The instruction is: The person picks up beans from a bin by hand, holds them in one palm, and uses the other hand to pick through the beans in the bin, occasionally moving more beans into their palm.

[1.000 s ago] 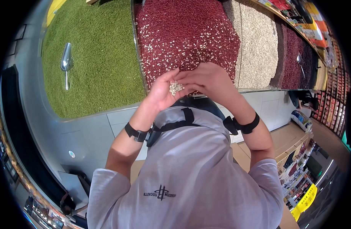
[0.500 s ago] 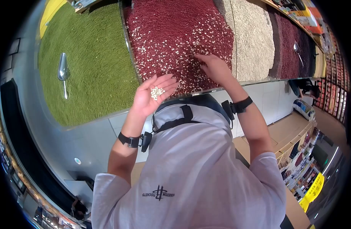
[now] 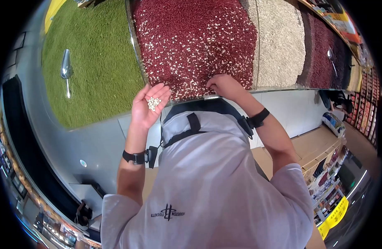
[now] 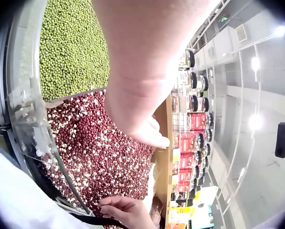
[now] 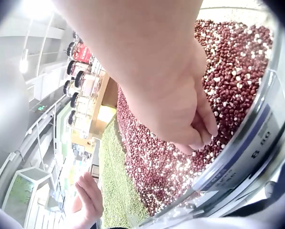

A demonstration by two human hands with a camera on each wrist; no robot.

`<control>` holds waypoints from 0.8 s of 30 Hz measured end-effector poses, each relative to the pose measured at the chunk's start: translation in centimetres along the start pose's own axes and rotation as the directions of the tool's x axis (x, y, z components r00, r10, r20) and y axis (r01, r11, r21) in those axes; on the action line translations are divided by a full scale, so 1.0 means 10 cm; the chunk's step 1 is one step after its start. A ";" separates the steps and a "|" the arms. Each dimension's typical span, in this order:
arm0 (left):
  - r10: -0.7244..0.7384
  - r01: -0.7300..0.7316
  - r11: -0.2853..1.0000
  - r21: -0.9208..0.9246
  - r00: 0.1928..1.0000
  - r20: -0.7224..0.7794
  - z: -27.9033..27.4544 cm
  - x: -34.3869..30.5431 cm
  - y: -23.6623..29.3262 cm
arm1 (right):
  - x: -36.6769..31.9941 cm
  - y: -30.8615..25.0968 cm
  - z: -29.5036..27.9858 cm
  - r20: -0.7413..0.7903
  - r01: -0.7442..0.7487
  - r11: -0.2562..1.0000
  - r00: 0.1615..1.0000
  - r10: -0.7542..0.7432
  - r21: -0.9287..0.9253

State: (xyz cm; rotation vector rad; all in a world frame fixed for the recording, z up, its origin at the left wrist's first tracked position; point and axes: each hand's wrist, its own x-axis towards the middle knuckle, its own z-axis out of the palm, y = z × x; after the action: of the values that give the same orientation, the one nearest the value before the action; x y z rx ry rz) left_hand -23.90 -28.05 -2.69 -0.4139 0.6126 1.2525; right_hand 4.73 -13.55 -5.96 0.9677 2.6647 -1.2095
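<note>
In the head view my left hand (image 3: pixel 142 113) is palm up, fingers extended, over the front edge where the green and red bean bins meet. A small heap of white grains (image 3: pixel 153 103) lies in its palm. My right hand (image 3: pixel 227 86) is low at the front of the red beans (image 3: pixel 191 25), which have many white grains strewn among them. In the right wrist view its thumb and fingers (image 5: pixel 207 125) come together at the bean surface, pinching at a white grain (image 5: pixel 212 138) by the tips.
Green beans (image 3: pixel 99 62) with a metal scoop (image 3: pixel 65 66) fill the bin at left. To the right is a bin of white grains (image 3: pixel 280 41), then darker beans with another scoop (image 3: pixel 331 56). A clear bin wall (image 5: pixel 238 148) with a price label runs along the front. Jars (image 4: pixel 197 121) line shelves behind.
Both hands were together over the white grains, then parted. The left moved left with the grains in its palm; the right reached out over the red beans, then came back toward the front edge.
</note>
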 end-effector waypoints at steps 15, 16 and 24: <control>0.202 -0.170 0.949 -0.267 0.974 0.098 -0.07 -0.18 -0.50 | 0.09 0.28 0.03 0.358 0.126 0.985 0.930 -0.076 -0.118; 0.200 -0.170 0.950 -0.263 0.976 0.090 -0.08 -0.16 -0.52 | 0.09 0.30 0.04 0.330 0.133 0.986 0.940 -0.092 -0.104; 0.203 -0.160 0.936 -0.314 0.974 0.106 -0.14 -0.06 -0.65 | 0.11 0.26 0.10 0.379 0.141 0.960 0.924 -0.041 -0.241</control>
State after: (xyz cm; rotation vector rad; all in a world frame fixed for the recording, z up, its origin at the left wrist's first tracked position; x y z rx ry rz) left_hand -18.05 -31.12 -3.59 -0.5304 0.3452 1.5481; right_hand 5.12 -12.38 -8.72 0.5176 2.4984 -0.9066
